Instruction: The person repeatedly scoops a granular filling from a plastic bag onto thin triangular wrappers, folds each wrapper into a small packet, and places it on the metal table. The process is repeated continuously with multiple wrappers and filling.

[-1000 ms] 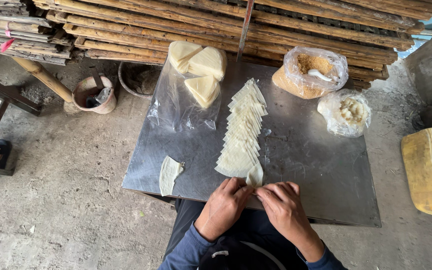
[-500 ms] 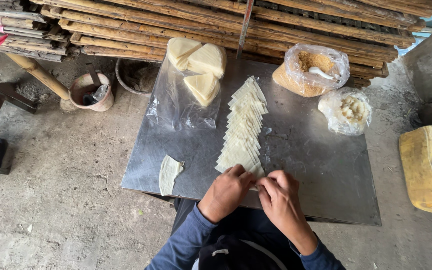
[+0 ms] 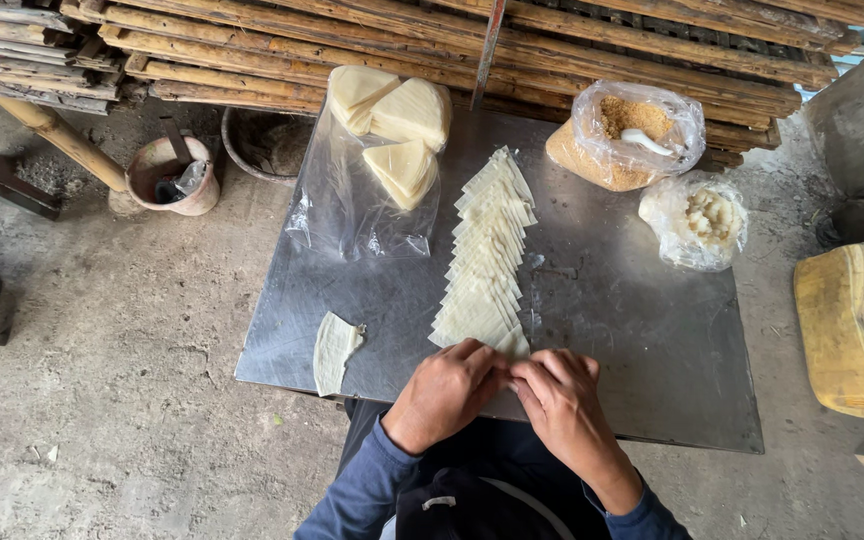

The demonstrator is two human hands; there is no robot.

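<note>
A long overlapping row of pale triangular dough wrappers [image 3: 484, 255] runs down the middle of a steel table [image 3: 642, 340]. My left hand [image 3: 445, 392] and my right hand [image 3: 562, 395] meet at the near end of the row, fingers curled together over the nearest wrapper [image 3: 512, 343] and pinching it. A single folded wrapper [image 3: 334, 350] lies apart at the table's near left corner. Three stacks of wrappers [image 3: 397, 115] rest on clear plastic at the far left of the table.
A clear bag of brown crumbs with a white scoop [image 3: 627, 130] and a bag of white lumps [image 3: 697, 220] sit at the far right. Bamboo poles [image 3: 252, 50] lie behind. A clay pot [image 3: 167, 175] and a yellow canister [image 3: 852, 325] stand on the concrete floor.
Both hands have edged slightly forward and closed more tightly together over the nearest wrapper at the row's end. The view has shifted a little.
</note>
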